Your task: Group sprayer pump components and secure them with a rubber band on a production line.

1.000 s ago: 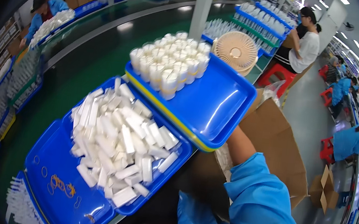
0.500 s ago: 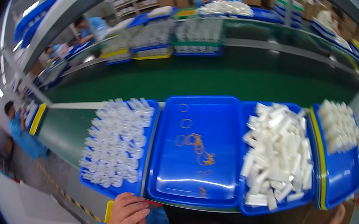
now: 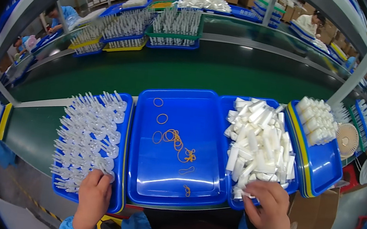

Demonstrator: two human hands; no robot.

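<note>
My left hand [image 3: 94, 197] reaches over the near right corner of the left blue tray [image 3: 123, 153]. Its fingertips are closed on one of the clear plastic pieces [image 3: 106, 165], which have round bases and thin stems and stand in rows. At the right, my right hand [image 3: 269, 208] is at the near edge of a blue tray [image 3: 295, 185] heaped with white oblong pieces [image 3: 258, 142]. Thumb and forefinger pinch a small white piece [image 3: 246, 194], mostly covered by the fingers. Between the hands lies a blue tray [image 3: 184, 110] with several rubber bands [image 3: 172, 137].
Stacked blue and yellow trays [image 3: 323, 170] at the right carry bagged white pieces [image 3: 315, 119] beside a round beige woven-looking item [image 3: 347, 140]. A green conveyor belt [image 3: 243, 71] runs behind. Across it, people work by filled trays [image 3: 176, 26]. A metal post [image 3: 358, 72] rises at the right.
My left hand has moved up from below the trays to the clear pieces. My right hand has come from the lower right to the white heap. The view has shifted right.
</note>
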